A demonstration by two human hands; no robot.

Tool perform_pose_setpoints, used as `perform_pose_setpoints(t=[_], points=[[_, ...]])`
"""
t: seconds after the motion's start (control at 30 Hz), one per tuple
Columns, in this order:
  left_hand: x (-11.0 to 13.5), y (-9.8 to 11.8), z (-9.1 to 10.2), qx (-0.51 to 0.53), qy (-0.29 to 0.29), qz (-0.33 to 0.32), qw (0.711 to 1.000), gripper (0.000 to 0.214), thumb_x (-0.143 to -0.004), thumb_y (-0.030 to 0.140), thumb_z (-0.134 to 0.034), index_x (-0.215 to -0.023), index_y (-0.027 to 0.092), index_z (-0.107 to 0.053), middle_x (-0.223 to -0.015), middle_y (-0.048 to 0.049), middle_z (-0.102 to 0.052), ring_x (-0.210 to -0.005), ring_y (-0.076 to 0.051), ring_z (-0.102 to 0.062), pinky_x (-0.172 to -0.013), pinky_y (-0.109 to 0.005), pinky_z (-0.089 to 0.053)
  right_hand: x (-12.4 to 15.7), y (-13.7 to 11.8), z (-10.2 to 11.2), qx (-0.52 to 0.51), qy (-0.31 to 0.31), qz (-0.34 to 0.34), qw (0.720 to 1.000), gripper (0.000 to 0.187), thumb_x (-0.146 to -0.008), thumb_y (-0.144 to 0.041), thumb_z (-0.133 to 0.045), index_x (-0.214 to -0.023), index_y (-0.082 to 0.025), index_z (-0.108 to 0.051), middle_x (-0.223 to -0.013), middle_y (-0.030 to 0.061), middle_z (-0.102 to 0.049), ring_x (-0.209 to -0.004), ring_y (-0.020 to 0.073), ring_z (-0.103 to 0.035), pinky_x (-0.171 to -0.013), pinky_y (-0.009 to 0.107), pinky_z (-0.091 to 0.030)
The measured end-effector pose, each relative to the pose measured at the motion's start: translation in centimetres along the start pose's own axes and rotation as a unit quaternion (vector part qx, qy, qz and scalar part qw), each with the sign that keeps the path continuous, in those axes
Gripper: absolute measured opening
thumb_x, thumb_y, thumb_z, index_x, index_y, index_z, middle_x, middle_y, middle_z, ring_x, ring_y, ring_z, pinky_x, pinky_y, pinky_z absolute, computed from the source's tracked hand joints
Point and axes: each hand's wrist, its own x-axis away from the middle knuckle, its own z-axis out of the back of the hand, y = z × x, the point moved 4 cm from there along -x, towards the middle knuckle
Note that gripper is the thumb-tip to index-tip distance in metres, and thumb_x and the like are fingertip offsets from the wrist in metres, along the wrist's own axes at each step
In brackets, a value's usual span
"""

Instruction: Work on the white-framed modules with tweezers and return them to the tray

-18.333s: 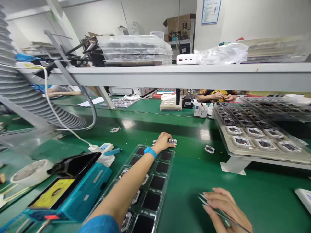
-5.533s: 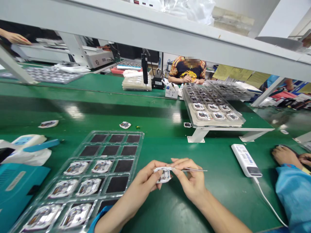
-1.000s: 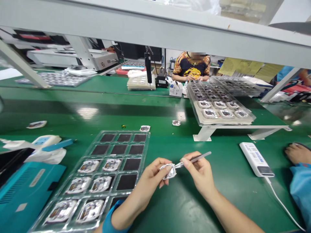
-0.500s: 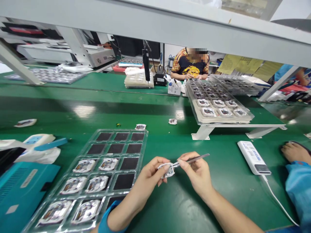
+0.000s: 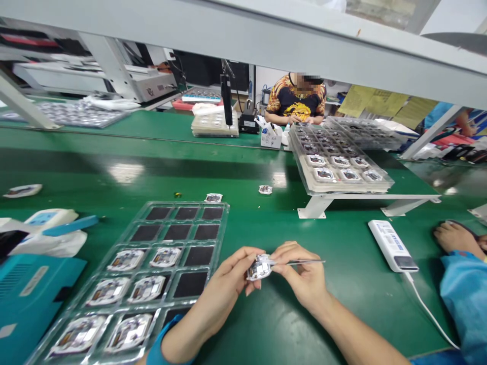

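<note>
My left hand (image 5: 236,271) pinches a small white-framed electronic module (image 5: 259,268) with silvery parts on its face, tilted above the green bench. My right hand (image 5: 300,266) is closed round a pair of metal tweezers (image 5: 314,261), which lie nearly level; their tips reach the right edge of the module. What the tips touch is too small to make out. Left of my hands lies a clear plastic tray (image 5: 224,223) with dark-lined pockets. Several similar modules (image 5: 146,289) sit in its left and middle columns.
A raised green stand (image 5: 413,185) at the right carries stacked trays of modules (image 5: 348,170). A white device with a cable (image 5: 393,246) lies before a neighbour's blue sleeve (image 5: 462,299). Loose modules (image 5: 265,189) lie behind the tray. Another person (image 5: 297,101) sits opposite. A teal box (image 5: 36,304) stands left.
The module in my left hand has turned its silvery face more toward me. My right hand has lowered the tweezers' rear end, so they lie flatter. The whole view has shifted slightly.
</note>
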Motion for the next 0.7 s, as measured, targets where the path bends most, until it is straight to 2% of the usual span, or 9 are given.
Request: perform_pose_setpoints(t=[0.07, 0.13, 0.3, 0.43, 0.7], points=[[0.0, -0.1, 0.1, -0.007, -0.005, 0.001, 1.0, 0.038, -0.079, 0.05, -0.071, -0.094, 0.016, -0.066, -0.071, 0.0015, -0.06, -0.059, -0.011, -0.051, -0.051, -0.024, -0.036, 0.0, -0.3, -0.1, 0.01, -0.013, 0.02, 1.0, 0.013, -0.08, -0.012, -0.077, -0.082, -0.025, -0.074, -0.078, 0.0018, -0.078, -0.076, 0.0197, -0.072, -0.078, 0.036, -0.052], [-0.1, -0.1, 0.2, -0.037, -0.013, 0.001, 0.999, 0.037, -0.078, 0.048, -0.073, -0.095, 0.016, -0.064, -0.067, 0.003, -0.059, -0.058, -0.011, -0.05, -0.051, -0.023, -0.035, 0.0, -0.2, 0.0, 0.014, -0.014, 0.005, 1.0, 0.013, -0.08, -0.013, -0.077, -0.082, -0.025, -0.074, -0.079, 0.002, -0.078, -0.077, 0.0197, -0.072, -0.077, 0.035, -0.052], [-0.2, 0.0, 0.4, -0.12, -0.009, -0.038, 0.992, 0.033, -0.078, 0.042, -0.073, -0.098, 0.018, -0.062, -0.066, 0.0034, -0.06, -0.059, -0.012, -0.052, -0.052, -0.023, -0.036, 0.1, 0.9, 0.8, -0.018, 0.049, -0.119, 0.991, 0.005, -0.082, -0.02, -0.075, -0.084, -0.023, -0.071, -0.083, 0.0019, -0.075, -0.078, 0.0176, -0.071, -0.071, 0.029, -0.054], [-0.3, 0.3, 0.2, -0.154, -0.003, -0.091, 0.984, 0.027, -0.076, 0.037, -0.073, -0.094, 0.019, -0.064, -0.071, 0.0015, -0.062, -0.06, -0.013, -0.053, -0.052, -0.024, -0.037, 0.0, 1.5, 0.8, -0.037, 0.055, -0.188, 0.98, 0.009, -0.078, -0.026, -0.078, -0.079, -0.021, -0.07, -0.078, 0.0005, -0.073, -0.073, 0.0154, -0.068, -0.07, 0.026, -0.053], [-0.2, 0.1, 0.3, -0.175, -0.009, -0.108, 0.979, 0.026, -0.078, 0.036, -0.071, -0.095, 0.019, -0.064, -0.077, -0.0005, -0.063, -0.065, -0.015, -0.056, -0.06, -0.027, -0.044, 0.0, 1.6, 0.6, -0.054, 0.063, -0.223, 0.971, 0.013, -0.073, -0.028, -0.081, -0.074, -0.02, -0.07, -0.069, -0.0004, -0.07, -0.066, 0.0143, -0.064, -0.064, 0.025, -0.05]])
